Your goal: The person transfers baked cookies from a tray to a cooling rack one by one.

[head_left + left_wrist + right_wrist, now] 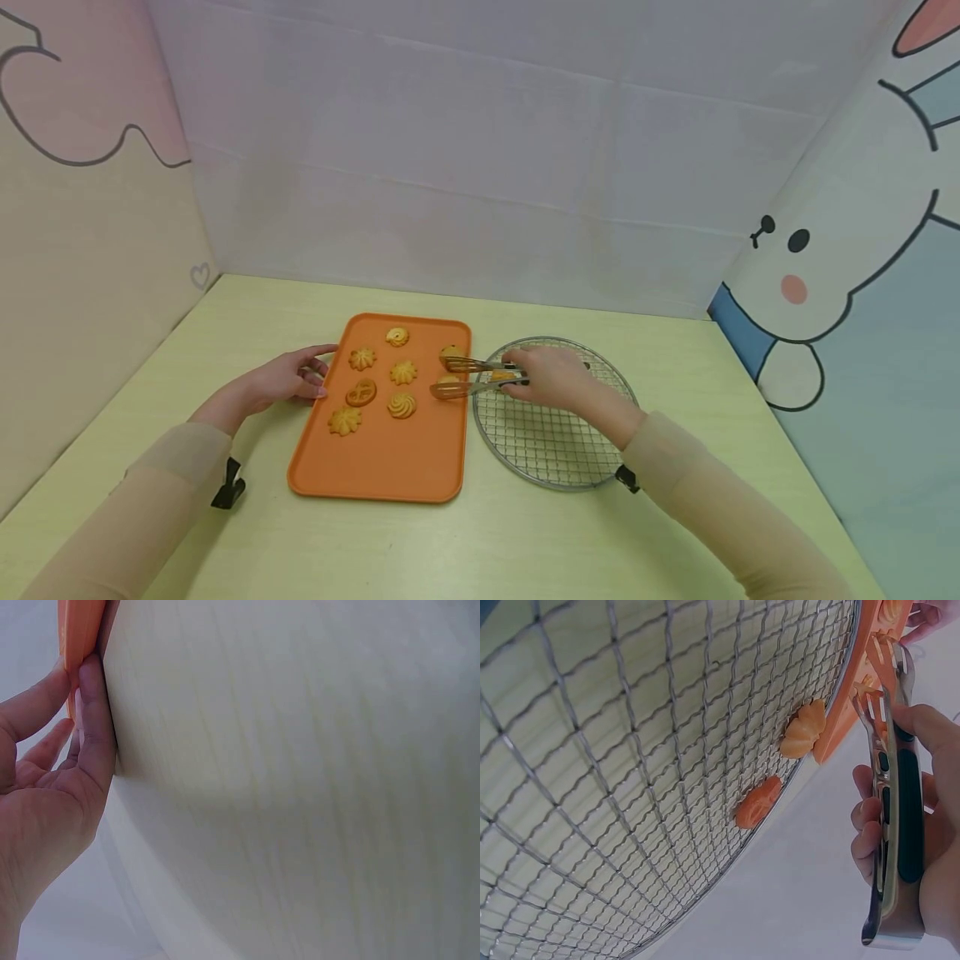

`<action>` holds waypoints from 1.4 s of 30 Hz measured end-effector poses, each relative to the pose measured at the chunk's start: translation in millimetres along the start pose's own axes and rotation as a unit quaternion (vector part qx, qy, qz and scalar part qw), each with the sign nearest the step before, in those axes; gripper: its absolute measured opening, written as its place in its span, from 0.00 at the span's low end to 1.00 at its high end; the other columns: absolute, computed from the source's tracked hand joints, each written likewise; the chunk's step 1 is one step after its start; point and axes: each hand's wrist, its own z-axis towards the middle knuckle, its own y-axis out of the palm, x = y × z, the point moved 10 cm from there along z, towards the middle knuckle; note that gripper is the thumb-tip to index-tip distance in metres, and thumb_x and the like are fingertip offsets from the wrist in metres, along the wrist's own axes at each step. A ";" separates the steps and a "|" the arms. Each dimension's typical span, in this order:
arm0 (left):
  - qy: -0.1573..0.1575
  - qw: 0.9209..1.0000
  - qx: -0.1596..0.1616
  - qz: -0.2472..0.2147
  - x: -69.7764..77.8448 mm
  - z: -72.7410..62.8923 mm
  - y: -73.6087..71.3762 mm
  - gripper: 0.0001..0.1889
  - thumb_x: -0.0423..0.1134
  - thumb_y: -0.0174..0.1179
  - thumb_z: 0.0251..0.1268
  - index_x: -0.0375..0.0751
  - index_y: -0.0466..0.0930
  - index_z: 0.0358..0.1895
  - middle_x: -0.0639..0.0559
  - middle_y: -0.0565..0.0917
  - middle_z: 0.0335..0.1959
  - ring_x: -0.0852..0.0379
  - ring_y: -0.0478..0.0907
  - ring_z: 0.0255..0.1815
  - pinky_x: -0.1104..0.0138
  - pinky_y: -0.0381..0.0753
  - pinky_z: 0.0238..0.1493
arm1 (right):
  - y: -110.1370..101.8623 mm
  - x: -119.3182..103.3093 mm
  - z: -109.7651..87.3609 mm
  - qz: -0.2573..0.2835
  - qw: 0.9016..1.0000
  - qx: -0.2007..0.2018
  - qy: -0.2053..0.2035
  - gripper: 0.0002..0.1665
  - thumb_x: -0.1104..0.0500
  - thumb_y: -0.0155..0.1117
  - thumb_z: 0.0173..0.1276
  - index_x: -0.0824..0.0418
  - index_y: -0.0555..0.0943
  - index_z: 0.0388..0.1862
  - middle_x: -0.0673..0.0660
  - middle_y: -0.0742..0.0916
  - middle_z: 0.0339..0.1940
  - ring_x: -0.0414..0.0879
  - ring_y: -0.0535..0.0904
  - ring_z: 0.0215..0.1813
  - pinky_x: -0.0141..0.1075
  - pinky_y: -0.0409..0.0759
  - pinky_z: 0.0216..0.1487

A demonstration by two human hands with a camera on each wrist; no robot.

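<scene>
My left hand (281, 382) pinches the left rim of an orange tray (382, 471), thumb above and fingers below in the left wrist view. My right hand (555, 377) grips metal tongs (910, 810) with dark green handle pads. Their slotted ends are spread apart over the tray's right side, close to a round cookie (449, 352) and another they partly cover. Several golden cookies lie on the tray, including a flower-shaped one (345, 421), a swirl (401, 406) and a pretzel-like one (362, 392). The right wrist view shows a fluted cookie (804, 730) and a browner one (758, 802) on a wire rack.
The round wire rack (555, 450) lies just right of the tray, under my right hand. Both sit on a pale wooden table (525, 550). A plain cloth wall (480, 167) stands behind, with cartoon-printed panels (847, 250) at the sides.
</scene>
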 end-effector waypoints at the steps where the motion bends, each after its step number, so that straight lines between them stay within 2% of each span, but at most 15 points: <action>1: 0.000 1.000 0.000 0.000 0.2 -0.1 0.1 0.43 0.28 0.61 0.59 0.36 0.45 0.74 0.39 0.64 0.49 0.52 0.70 0.41 0.68 0.79 0.37 | 0.5 -0.3 0.8 -0.002 1.000 0.000 -0.002 0.26 0.41 0.64 0.61 0.50 0.79 0.55 0.50 0.85 0.38 0.38 0.73 0.23 0.31 0.61 0.14; 13: 0.003 1.000 -0.002 -0.002 -0.3 2.2 -0.4 0.43 0.28 0.61 0.59 0.35 0.45 0.74 0.39 0.64 0.49 0.53 0.70 0.41 0.68 0.79 0.37 | 4.0 -1.8 4.3 0.013 1.000 -0.001 -0.015 0.24 0.42 0.64 0.62 0.53 0.80 0.52 0.51 0.85 0.33 0.39 0.73 0.23 0.31 0.64 0.15; 21: 0.001 1.000 -0.004 -0.003 -1.1 3.2 0.3 0.43 0.28 0.61 0.59 0.35 0.44 0.74 0.39 0.64 0.49 0.53 0.69 0.40 0.68 0.79 0.36 | 6.2 -1.4 2.0 0.023 1.000 0.000 -0.006 0.23 0.43 0.64 0.62 0.52 0.80 0.52 0.51 0.86 0.37 0.39 0.74 0.24 0.31 0.63 0.15; 27: 0.001 1.000 -0.003 -0.001 -2.6 3.7 -0.4 0.44 0.28 0.62 0.59 0.35 0.44 0.74 0.39 0.64 0.49 0.53 0.70 0.41 0.68 0.79 0.37 | 12.5 1.6 1.0 0.048 0.999 -0.007 0.004 0.21 0.44 0.63 0.63 0.51 0.79 0.52 0.49 0.85 0.35 0.38 0.72 0.23 0.31 0.63 0.14; 42: 0.006 1.000 -0.006 -0.003 -2.4 3.9 0.6 0.43 0.28 0.61 0.59 0.34 0.44 0.74 0.39 0.64 0.49 0.53 0.69 0.41 0.68 0.79 0.37 | 16.2 2.1 -1.2 0.086 0.996 0.001 -0.005 0.21 0.46 0.65 0.62 0.52 0.80 0.52 0.51 0.86 0.39 0.41 0.77 0.29 0.33 0.67 0.18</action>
